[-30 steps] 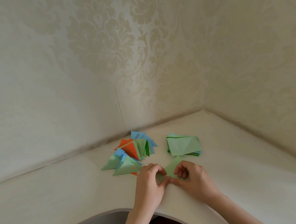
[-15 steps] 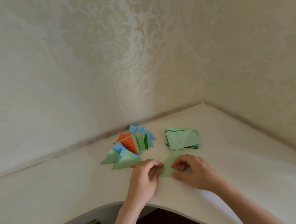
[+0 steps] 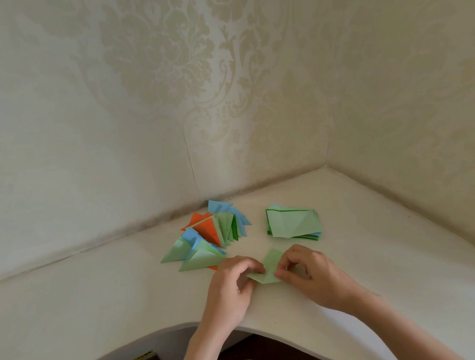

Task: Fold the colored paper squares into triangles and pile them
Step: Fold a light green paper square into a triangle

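Head view gives me a light green paper piece [image 3: 269, 268], partly folded, lying near the desk's [image 3: 68, 306] front edge, with the pile of folded triangles [image 3: 207, 238] and the stack of squares [image 3: 292, 224] toward the back corner. Its side corners are hidden under fingers, so I can't make out the fold. My left hand [image 3: 229, 288] and right hand [image 3: 312, 277] each pinch it with curled fingers, wrists low on the desk.
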`<state>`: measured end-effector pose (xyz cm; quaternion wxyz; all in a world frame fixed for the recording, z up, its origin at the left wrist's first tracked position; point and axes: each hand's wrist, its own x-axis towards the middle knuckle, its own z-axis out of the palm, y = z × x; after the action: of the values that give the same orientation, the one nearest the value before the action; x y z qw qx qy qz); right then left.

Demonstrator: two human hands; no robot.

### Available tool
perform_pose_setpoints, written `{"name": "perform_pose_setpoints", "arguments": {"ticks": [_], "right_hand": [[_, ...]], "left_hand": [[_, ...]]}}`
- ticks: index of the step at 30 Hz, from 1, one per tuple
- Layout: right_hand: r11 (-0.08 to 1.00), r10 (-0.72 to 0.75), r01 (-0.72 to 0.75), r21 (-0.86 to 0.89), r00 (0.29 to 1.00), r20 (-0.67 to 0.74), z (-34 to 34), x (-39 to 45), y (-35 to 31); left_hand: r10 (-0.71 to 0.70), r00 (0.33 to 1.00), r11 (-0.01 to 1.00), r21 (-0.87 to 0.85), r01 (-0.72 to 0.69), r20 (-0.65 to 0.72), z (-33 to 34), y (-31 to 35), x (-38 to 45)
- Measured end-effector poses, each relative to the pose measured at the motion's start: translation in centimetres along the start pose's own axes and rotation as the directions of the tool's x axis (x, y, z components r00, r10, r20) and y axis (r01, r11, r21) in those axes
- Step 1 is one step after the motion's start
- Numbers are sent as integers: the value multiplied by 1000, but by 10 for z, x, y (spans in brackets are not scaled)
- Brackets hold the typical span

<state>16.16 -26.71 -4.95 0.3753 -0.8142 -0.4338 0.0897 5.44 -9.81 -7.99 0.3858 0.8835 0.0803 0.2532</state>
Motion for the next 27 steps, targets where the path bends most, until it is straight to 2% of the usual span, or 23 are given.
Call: {"name": "perform_pose_setpoints", "arguments": {"ticks": [4, 9, 16, 20, 27], "right_hand": [[999, -43, 42, -12, 997, -62, 4, -6, 12], [994, -103, 100, -50, 994, -45, 7, -13, 20], [988, -73, 31, -152, 958, -278, 30, -8, 20], [983, -73, 15, -180, 945, -320, 32, -2, 18], [995, -29, -7, -103, 937, -348, 35, -2, 21]], "left_hand": [[20, 1000, 999, 48, -20, 20, 4, -3, 1], [45, 998, 994, 94, -48, 39, 5, -6, 2], [-72, 996, 995, 64, 76, -56, 12, 6, 2], [-154, 982, 986, 52, 160, -114, 20, 9, 5], [-155, 978, 981, 99, 169, -141, 26, 9, 5]]}}
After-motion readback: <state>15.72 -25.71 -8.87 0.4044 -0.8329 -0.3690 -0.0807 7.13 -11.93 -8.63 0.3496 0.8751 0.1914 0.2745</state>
